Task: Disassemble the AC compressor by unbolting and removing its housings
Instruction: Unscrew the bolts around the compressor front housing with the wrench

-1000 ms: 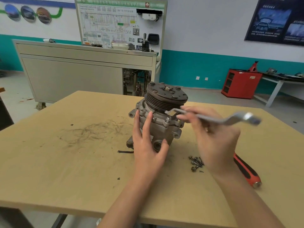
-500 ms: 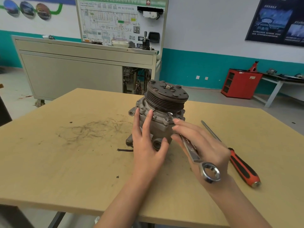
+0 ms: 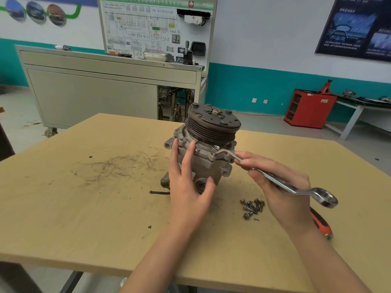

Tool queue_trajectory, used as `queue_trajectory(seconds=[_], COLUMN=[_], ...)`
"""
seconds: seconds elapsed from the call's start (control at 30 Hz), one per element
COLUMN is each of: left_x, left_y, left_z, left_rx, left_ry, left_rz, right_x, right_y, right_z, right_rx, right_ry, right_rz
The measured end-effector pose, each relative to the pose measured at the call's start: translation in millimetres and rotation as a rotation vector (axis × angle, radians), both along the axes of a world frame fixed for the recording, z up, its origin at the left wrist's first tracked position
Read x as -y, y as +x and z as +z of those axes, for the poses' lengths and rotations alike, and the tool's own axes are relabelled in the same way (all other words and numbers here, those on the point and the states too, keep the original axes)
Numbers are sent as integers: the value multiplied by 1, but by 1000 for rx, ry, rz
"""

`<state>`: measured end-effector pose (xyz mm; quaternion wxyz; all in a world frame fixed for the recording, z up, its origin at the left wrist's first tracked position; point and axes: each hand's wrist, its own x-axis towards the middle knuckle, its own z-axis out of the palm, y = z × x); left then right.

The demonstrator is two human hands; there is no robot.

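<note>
The grey AC compressor (image 3: pixel 208 157) stands upright on the wooden table (image 3: pixel 84 208), its dark grooved pulley (image 3: pixel 213 125) on top. My left hand (image 3: pixel 188 187) lies against the near side of the housing, fingers straight up along it and thumb beside a round port. My right hand (image 3: pixel 277 187) grips a silver ring wrench (image 3: pixel 281 183). The wrench's far end sits on a bolt (image 3: pixel 215 148) at the housing flange just under the pulley, and its free ring end sticks out to the right.
Several loose bolts (image 3: pixel 252 207) lie on the table right of the compressor. A red-and-black-handled screwdriver (image 3: pixel 321 224) lies behind my right wrist. A short black strip (image 3: pixel 159 193) rests left of the compressor. A grey cabinet (image 3: pixel 95 94) stands beyond the table.
The wrench has swung: it pointed right, then toward me, and now points right and down again, its far end back on the flange bolt. My left hand stayed on the housing.
</note>
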<state>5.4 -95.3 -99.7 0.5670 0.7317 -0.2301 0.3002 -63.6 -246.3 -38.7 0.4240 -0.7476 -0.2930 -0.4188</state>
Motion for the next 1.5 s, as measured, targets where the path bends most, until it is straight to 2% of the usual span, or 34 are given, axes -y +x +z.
queue_trajectory(seconds=[0.07,0.1,0.17,0.27,0.33,0.37,0.47,0.53,0.63,0.7,0.8,0.87,1.1,1.2,1.33,1.4,1.5], left_x=[0,0,0,1,0,0,-1,-1,0,-1,-2,-2,-1,-2,-2,-2,-1], left_y=[1,0,0,0,1,1,1,0,0,0,0,0,1,0,-1,-1,-1], left_z=[0,0,0,0,0,0,0,1,1,1,1,1,1,1,0,1,1], left_rx=[3,5,5,6,10,15,5,-8,-4,2,6,13,12,20,18,14,20], left_ry=[-4,-4,-1,1,0,-4,-9,-3,-6,-12,-12,-8,-10,-7,14,13,0], left_rz=[-1,-4,-9,1,5,1,-10,-12,-10,-6,-16,-14,-12,-16,-8,-7,-6], right_x=[-4,-6,-9,-11,-11,-10,-1,7,0,-16,-34,-39,-39,-37,-27,-24,-26], right_y=[2,4,11,33,50,56,57,45,22,8,-2,-5,-10,-7,-4,-5,-5], right_z=[-4,-7,-4,11,18,22,31,35,33,29,21,18,8,1,0,1,-1], right_rx=[5,-18,-159,-514,-675,-709,-621,-432,-96,96,240,294,351,312,195,204,292], right_ry=[21,98,428,996,1206,1233,1174,1039,597,247,-169,-287,-311,-222,-17,-38,-175], right_rz=[-11,18,197,426,484,497,503,353,-35,-155,-275,-363,-427,-374,-197,-221,-335])
